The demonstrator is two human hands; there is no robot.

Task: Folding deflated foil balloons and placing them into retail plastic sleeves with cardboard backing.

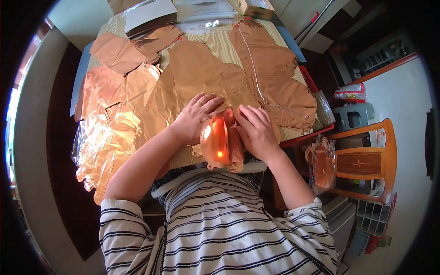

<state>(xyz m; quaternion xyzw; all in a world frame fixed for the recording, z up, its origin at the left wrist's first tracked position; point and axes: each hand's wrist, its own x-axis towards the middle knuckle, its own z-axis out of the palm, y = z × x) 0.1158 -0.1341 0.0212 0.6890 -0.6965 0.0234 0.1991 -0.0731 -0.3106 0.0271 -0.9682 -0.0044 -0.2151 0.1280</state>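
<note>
Wooden table (223,45), pale, with strong grain, mostly covered by thin copper-gold foil. Largest spread is the foil heap (114,133) on the left: shiny, creased, layered, its scalloped lower end drooping past the table edge. Middle foil sheet (195,68): broad, flatter, duller, rounded at the top, running down toward the person. Right foil sheet (270,59): browner, lobed along its outer side, a thin white line running down its length.

Orange-brown wooden chair (360,162) off to the right, a star-like inlay in its back. Near it, a clear crinkled plastic bag (322,165) with something copper-coloured inside. Far side of table: flat white stack (151,16) and an open cardboard box (256,9).

Folded foil piece (215,142) at the near table edge: glossy, bulging, bright orange reflections, a dark crease down its right half, small tabs along the bottom. It lies between the hands, touching both. Left hand (197,117): palm down, fingers bent over its upper left. Right hand (256,130): fingers half curled at its upper right side. Thumbs poorly seen; cannot tell whether either hand is gripping or merely steadying.

Smallest: white bits (212,24) near the far edge.
</note>
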